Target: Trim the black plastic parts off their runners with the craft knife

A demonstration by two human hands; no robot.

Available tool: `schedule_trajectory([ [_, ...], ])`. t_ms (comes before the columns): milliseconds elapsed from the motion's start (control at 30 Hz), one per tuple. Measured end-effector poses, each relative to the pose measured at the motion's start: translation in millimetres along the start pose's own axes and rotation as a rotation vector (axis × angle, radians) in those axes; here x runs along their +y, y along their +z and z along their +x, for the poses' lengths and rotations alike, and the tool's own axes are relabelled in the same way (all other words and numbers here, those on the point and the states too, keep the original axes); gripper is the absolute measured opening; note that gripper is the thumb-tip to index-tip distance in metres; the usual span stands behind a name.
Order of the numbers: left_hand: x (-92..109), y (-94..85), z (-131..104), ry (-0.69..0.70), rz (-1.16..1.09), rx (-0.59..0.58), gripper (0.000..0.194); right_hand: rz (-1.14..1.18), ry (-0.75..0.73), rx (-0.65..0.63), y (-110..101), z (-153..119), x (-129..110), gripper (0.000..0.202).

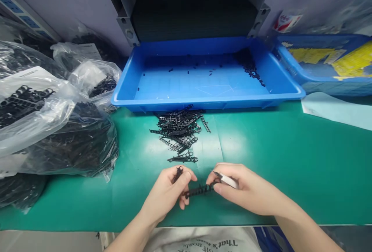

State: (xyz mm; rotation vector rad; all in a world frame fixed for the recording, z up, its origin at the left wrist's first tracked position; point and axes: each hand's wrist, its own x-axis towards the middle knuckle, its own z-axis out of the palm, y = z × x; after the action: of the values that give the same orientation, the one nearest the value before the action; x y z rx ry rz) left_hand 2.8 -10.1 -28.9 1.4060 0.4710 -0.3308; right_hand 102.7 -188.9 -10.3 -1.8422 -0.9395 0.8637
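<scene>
Near the front edge of the table, a toothed black plastic strip stretches between my two hands. My left hand is closed on its left end, and another small black plastic piece sticks up between its thumb and fingers. Closed around a white-handled tool with a thin dark tip, my right hand also pinches the strip's right end. The tool's exact kind is unclear, as fingers cover part of it. Beyond my hands lies a loose pile of similar black plastic strips.
Behind the pile stands a blue tray with small black bits, heaped at its right. Clear bags of black parts crowd the left. A blue basket with yellow items and a pale blue sheet are on the right of the green table.
</scene>
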Motion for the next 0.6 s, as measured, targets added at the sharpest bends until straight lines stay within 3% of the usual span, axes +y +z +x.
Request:
schedule_trajectory([
  [100,-3,2.1,1,-0.093,-0.064,-0.242,0.044,0.024,-0.014,-0.062,6,4,2,0.015],
  [167,-4,4.5,-2,-0.182,-0.100,-0.340,0.035,0.062,0.004,-0.057,11,7,4,0.015],
  [233,-4,7.6,-4,-0.205,-0.147,-0.301,0.030,0.095,0.038,0.043,18,8,6,0.015],
  [367,-4,12.4,-8,-0.107,-0.135,-0.049,0.030,0.018,0.011,0.320,32,0,12,0.033],
  [433,-4,13.0,-8,-0.091,-0.091,0.004,0.029,-0.095,-0.036,0.309,38,-7,13,0.038],
  [600,-3,12.9,-7,-0.086,-0.052,-0.010,0.024,-0.338,-0.088,0.184,44,-13,11,0.037],
])
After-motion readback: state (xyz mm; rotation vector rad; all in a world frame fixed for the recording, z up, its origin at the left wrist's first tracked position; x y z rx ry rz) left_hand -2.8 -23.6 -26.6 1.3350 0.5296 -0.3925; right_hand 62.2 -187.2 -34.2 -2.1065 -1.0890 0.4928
